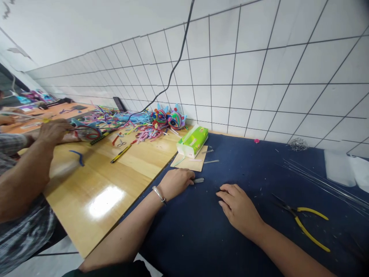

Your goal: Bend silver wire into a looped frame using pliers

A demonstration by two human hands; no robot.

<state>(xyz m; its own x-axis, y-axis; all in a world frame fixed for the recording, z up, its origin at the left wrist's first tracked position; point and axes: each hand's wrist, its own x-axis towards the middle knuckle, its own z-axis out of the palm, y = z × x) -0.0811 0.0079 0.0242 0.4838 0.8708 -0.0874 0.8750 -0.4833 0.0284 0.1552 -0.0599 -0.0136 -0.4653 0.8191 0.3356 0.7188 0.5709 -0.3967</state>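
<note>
My left hand [178, 182], with a silver bracelet at its wrist, rests on the dark blue mat. Its fingers are closed on one end of a small bundle of short thin wires [198, 180]. To the right of it, my right hand [238, 207] lies low over the mat with fingers bent and a little apart. Nothing shows in that hand, though the space under its fingertips is partly hidden. Yellow-handled pliers [309, 223] lie with handles spread, right of my right hand. More short wires [211, 161] sit beyond my left hand, by a piece of cardboard [190, 164].
A green tissue pack [193, 141] stands on the cardboard. Long thin wires [325, 181] and a tangled wire ball [298, 144] lie at the right. On the wooden table [138, 165] are a yellow cutter [121, 153] and colourful pipe cleaners [147, 132]. A co-worker's arm [31, 169] reaches in at left.
</note>
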